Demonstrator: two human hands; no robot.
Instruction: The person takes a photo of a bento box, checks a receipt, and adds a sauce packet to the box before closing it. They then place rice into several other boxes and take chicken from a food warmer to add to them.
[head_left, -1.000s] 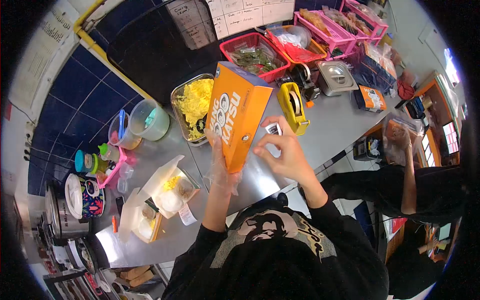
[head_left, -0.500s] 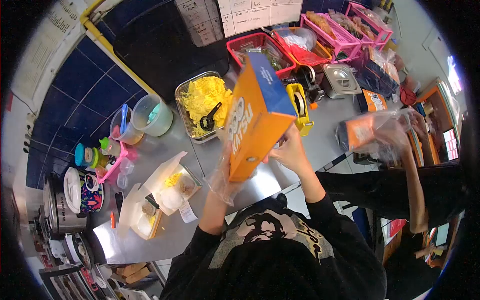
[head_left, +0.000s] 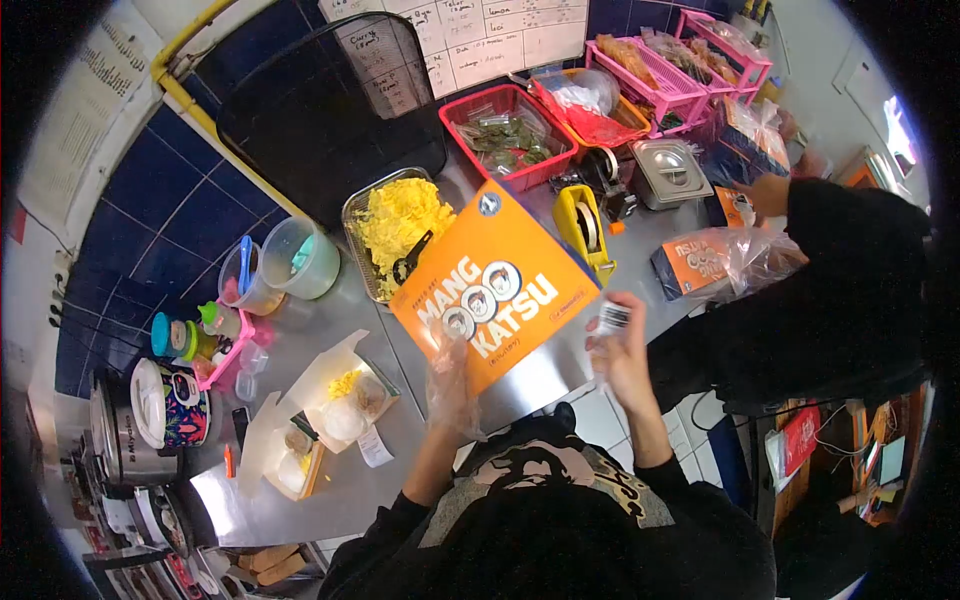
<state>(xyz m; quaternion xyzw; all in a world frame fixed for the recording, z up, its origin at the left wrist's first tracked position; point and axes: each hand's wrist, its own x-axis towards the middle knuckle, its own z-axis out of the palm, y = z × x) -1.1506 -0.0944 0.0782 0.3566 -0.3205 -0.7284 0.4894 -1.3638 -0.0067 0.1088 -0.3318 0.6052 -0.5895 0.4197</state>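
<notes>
My left hand (head_left: 448,385), in a clear plastic glove, grips the lower edge of a closed orange box (head_left: 500,290) lettered "Mang Katsu". My bare right hand (head_left: 630,365) is closed on a small white printed slip (head_left: 613,319), just right of the box and apart from it. Behind the box, a metal tray (head_left: 352,235) holds yellow scrambled egg (head_left: 405,215) and a black utensil (head_left: 410,258). Left of my hands sit two open food boxes with white rice and egg, the farther box (head_left: 335,370) and the nearer box (head_left: 262,430). A paper slip (head_left: 374,448) lies beside them.
A yellow tape dispenser (head_left: 582,235), lidded steel pan (head_left: 668,170) and red basket (head_left: 480,110) stand behind. At right, a co-worker's hand (head_left: 768,196) is near a bagged orange box (head_left: 695,262). Plastic tubs (head_left: 300,262) stand at left.
The orange box has turned so its broad lettered face points up at me. My right hand has come away from it, down and right, with the slip showing. The co-worker's bagged box now rests on the counter.
</notes>
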